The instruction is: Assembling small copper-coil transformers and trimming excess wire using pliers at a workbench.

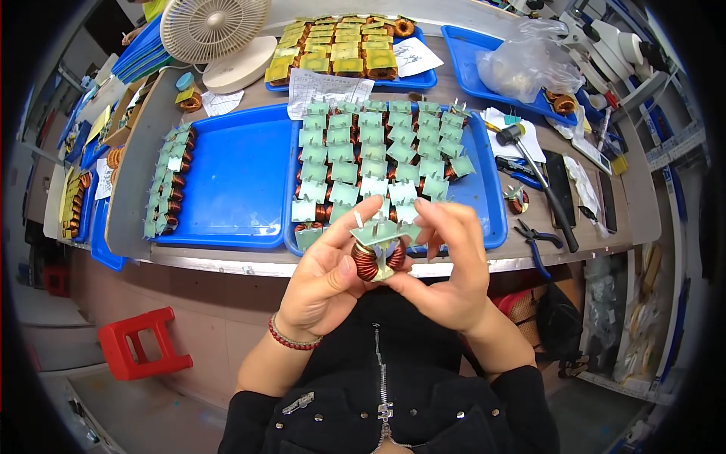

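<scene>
Between both hands, in front of the bench edge, I hold a copper-wound toroidal coil [366,262] with a pale green board on its top and a light divider in its middle. My left hand [324,276] grips it from the left, its thumb beside the winding and forefinger up at the board. My right hand [452,265] pinches it from the right, thumb at the base and fingers near the board's edge. Just beyond, a blue tray [490,219] carries rows of similar coils with green boards [373,151]. Another blue tray [234,178] on the left has one column of them.
A far tray [431,78] holds coils with yellow boards. A beige fan [215,30] stands at the back left. On the right lie a hammer [556,198], pliers [537,240], a loose coil [516,200] and a tray with a plastic bag [522,64]. A red stool [144,342] stands below.
</scene>
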The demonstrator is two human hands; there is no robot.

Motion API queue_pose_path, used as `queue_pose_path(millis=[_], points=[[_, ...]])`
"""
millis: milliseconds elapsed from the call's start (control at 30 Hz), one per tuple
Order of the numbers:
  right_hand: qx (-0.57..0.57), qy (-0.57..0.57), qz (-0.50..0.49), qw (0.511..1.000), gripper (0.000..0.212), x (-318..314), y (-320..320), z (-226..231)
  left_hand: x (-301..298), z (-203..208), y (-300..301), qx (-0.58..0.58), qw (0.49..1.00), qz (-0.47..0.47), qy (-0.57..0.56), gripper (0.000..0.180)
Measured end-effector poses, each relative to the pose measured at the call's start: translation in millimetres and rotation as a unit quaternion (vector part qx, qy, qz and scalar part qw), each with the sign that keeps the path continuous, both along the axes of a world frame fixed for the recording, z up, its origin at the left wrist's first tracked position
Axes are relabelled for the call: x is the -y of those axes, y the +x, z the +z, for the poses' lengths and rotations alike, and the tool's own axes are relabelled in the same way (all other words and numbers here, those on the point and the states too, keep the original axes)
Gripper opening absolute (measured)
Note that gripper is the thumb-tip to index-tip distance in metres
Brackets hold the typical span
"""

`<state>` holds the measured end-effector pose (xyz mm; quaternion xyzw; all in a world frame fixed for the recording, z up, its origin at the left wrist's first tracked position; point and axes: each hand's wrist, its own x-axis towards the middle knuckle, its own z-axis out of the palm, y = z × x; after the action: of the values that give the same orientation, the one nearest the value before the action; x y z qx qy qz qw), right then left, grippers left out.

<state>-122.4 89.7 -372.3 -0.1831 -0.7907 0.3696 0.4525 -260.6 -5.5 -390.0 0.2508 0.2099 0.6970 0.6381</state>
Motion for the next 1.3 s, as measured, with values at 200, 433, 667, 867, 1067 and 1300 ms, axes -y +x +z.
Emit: queue_pose_path(millis=[200, 433, 667, 867, 1067, 1300], points=[[0.025, 0.032, 0.074, 0.996, 0.055, -10.0, 7.1, -0.6, -0.8, 2.4, 7.0, 0.009, 1.000, 0.022, -0.020, 0.076], [0.000, 0.044, 0.070, 0.997, 0.053, -12.5, 6.8, -4.5, 2.1, 2.6, 8.6, -0.154, 0.984, 0.074, 0.048, 0.062], [0.023, 0.186, 0.008, 0.982, 0.053, -16.6, 8.1, -0.6, -2.4, 6.8, 16.1, -0.236, 0.965, 0.118, 0.014, 0.064], [0.021, 0.148, -0.019, 0.989, 0.046, -17.3, 13.3, -5.6, -10.5, 1.1, 19.9, -0.199, 0.975, 0.098, 0.018, 0.061], [-0.032, -0.154, 0.063, 0.985, 0.055, -20.8, 34.6, -2.4, -17.0, -4.7, 31.8, -0.336, 0.937, 0.097, 0.012, 0.070], [0.108, -0.135, 0.004, 0.985, 0.045, -50.5, 74.5, -18.2, -32.7, -1.2, 33.4, -0.629, 0.763, 0.134, 0.071, 0.069]])
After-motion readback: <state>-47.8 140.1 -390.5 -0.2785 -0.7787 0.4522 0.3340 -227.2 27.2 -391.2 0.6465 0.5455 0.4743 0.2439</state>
